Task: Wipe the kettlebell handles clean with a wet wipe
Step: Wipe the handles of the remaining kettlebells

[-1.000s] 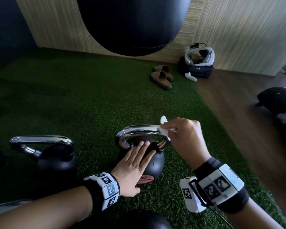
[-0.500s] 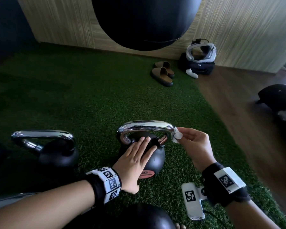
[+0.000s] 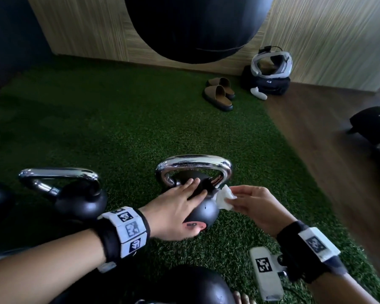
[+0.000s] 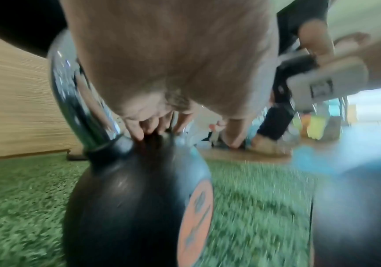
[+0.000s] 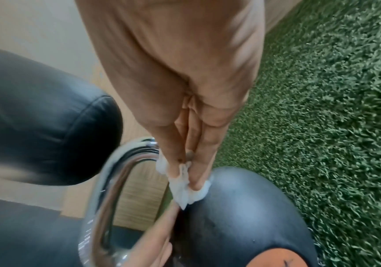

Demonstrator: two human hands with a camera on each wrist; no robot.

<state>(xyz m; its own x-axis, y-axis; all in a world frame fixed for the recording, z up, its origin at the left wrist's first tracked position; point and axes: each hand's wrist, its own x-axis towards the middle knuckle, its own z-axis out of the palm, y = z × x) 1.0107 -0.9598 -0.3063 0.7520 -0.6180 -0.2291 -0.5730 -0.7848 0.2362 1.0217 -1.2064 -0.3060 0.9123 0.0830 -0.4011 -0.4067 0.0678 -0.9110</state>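
Kettlebells (image 3: 203,212) and slippers (image 3: 219,93) on turf (image 3: 119,132)

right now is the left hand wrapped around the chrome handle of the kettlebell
No, the left hand lies flat with straight fingers on the kettlebell body, below the chrome handle.

2nd kettlebell (image 3: 79,198) blocks left; turf (image 3: 261,172) right w/ free room.

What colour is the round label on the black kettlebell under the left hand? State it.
Orange, with dark print: the round label on the black kettlebell, clearest in the left wrist view.
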